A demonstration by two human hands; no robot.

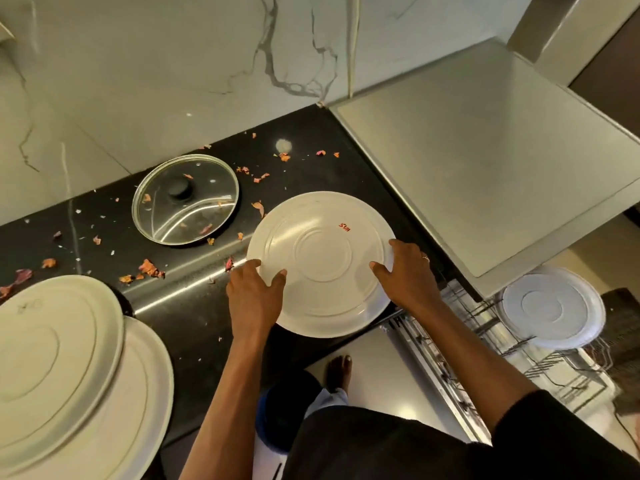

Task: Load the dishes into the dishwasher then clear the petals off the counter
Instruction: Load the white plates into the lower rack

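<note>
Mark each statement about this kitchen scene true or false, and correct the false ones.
1. Both hands hold the plate with red lettering. True: left hand, right hand.
2. The glass lid sits in the dishwasher rack. False: it lies on the black counter.
3. The petals are already cleared. False: they lie scattered on the counter.
4. One plate already stands in the rack. True.
</note>
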